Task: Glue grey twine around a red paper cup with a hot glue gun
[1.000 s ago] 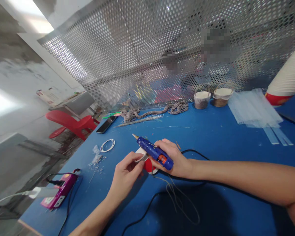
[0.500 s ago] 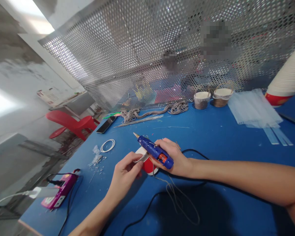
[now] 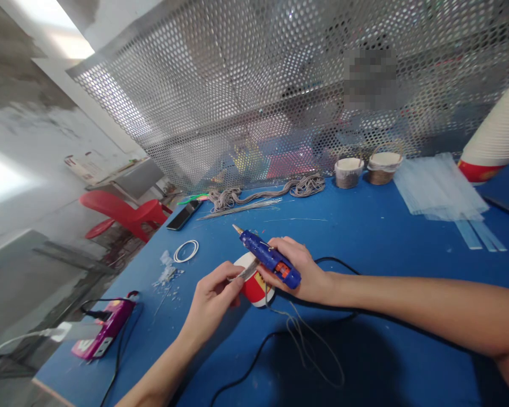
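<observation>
A red and white paper cup point(image 3: 253, 291) is tilted between my hands, with grey cord point(image 3: 250, 270) wrapped round it in a narrow band. My left hand point(image 3: 215, 297) is closed, thumb and fingers pinching the cup at the cord band. In my right hand point(image 3: 304, 272) is a blue glue gun point(image 3: 261, 250), its nozzle pointing up and to the left, past the cup. The fingers of my right hand also lie close against the cup's right side; the gun partly hides their contact. A loose tail of cord point(image 3: 311, 353) runs from the cup down onto the table.
Two small cord-wrapped baskets point(image 3: 348, 172), mesh strips point(image 3: 441, 186) and stacked cups point(image 3: 498, 133) stand along the back. Grey cord bundles point(image 3: 307, 185), a phone point(image 3: 185, 215), white rings point(image 3: 185, 251) and a purple power strip point(image 3: 104, 333) lie leftward. A perforated metal screen point(image 3: 220, 102) closes off the back.
The cup has tipped and turned slightly, showing more of its white rim and a yellow patch. The glue gun has shifted a little to the right. Both hands keep their hold.
</observation>
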Available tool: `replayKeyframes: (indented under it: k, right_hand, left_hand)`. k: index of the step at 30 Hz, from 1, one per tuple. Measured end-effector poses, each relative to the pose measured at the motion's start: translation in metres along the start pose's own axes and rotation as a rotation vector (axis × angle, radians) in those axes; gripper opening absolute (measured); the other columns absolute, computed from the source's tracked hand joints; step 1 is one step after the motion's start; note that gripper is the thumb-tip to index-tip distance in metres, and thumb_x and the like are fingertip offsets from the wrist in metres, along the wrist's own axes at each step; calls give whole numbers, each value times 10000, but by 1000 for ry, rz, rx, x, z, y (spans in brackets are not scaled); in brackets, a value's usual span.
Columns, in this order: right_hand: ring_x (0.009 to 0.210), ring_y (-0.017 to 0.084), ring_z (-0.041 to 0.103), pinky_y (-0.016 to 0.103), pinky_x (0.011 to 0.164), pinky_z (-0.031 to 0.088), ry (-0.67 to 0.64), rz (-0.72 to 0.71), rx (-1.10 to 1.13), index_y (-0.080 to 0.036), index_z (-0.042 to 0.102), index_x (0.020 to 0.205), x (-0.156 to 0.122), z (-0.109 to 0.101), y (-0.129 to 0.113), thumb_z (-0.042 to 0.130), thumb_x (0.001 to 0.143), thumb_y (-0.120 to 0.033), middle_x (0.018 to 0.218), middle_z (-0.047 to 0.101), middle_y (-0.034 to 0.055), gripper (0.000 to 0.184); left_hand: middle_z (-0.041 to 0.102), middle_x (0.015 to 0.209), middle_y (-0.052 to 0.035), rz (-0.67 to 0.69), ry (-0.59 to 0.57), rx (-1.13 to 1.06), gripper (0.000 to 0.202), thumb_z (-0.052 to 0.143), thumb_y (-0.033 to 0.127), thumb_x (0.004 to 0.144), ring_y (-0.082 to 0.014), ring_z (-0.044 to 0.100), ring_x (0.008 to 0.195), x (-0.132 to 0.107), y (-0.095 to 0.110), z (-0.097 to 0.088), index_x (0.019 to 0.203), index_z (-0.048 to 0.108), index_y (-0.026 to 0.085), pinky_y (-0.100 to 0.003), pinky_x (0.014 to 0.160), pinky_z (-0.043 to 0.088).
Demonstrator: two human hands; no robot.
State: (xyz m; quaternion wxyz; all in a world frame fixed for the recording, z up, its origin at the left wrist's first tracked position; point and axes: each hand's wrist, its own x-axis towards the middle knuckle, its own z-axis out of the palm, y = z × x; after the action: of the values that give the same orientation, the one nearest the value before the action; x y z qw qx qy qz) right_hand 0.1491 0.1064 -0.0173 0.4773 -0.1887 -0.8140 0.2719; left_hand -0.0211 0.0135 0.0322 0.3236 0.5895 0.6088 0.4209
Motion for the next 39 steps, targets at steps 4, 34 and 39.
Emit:
replayKeyframes:
  k: [4,34,39]
  right_hand:
    - [724,172,529,291,687,412,-8,8,19,-207,514,883,0,-1,-1,630,803,-236,795,610,13,144]
    - [680,151,537,261,655,435,-83,26,102,-206,480,843,3,-9,-5,588,786,-195,775,597,8,123]
    - [706,159,539,273,673,436,-113,29,131,-206,492,876,3,-8,-5,587,786,-190,798,593,14,132]
  left_hand:
    - [516,645,15,15,-21,-39,235,572,360,829,-99,494,504,1,-5,-3,780,699,168,-231,489,393]
    - [580,695,-22,-46,-35,-90,242,532,327,822,-108,507,500,7,-7,-4,781,685,144,-233,455,432]
    - [669,878,-62,222,79,271,193,567,241,772,-106,529,553,4,4,-5,893,707,188,-219,495,448]
